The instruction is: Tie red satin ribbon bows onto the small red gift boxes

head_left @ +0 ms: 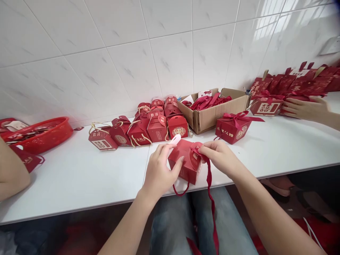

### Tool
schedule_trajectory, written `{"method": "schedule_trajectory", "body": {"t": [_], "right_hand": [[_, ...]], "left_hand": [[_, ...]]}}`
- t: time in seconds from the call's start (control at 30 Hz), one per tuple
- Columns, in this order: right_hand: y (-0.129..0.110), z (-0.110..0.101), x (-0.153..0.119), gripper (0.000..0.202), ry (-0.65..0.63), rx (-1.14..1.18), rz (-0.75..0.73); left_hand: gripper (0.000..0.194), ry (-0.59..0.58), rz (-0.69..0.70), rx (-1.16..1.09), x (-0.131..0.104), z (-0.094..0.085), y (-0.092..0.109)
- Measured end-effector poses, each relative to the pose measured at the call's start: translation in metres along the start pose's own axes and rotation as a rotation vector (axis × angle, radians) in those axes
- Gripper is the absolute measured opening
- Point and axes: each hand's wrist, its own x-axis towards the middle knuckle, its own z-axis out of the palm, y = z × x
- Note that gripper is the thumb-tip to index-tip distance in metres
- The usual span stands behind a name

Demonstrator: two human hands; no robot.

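Note:
A small red gift box (186,159) with gold print sits at the table's front edge, tilted between my hands. My left hand (160,168) grips its left side, thumb across the front and fingers behind by a raised pale flap (175,139). At the box's right top corner, my right hand (219,154) pinches a dark red ribbon (209,184); its long tail hangs down over the lap. A red cord handle (181,191) loops below the box. Behind my right hand stands another red box (233,128) with a ribbon bow on top.
Several red boxes (156,125) with cord handles stand near the wall. A cardboard carton (207,120) holds red ribbons. At far left is a red plastic basin (65,129), with a person's arm (12,173) before it. Another person's hand (305,108) touches boxes at right.

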Motion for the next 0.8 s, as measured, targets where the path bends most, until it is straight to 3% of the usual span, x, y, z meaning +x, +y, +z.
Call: {"method": "schedule_trajectory", "body": {"t": [0.43, 0.8], "right_hand": [[-0.007, -0.010, -0.001, 0.028, 0.050, -0.113, -0.045], [-0.012, 0.001, 0.001, 0.027, -0.033, -0.148, -0.056]], "left_hand": [[0.029, 0.023, 0.095, 0.116, 0.004, 0.003, 0.006], [0.018, -0.029, 0.128, 0.081, 0.019, 0.010, 0.007]]}}
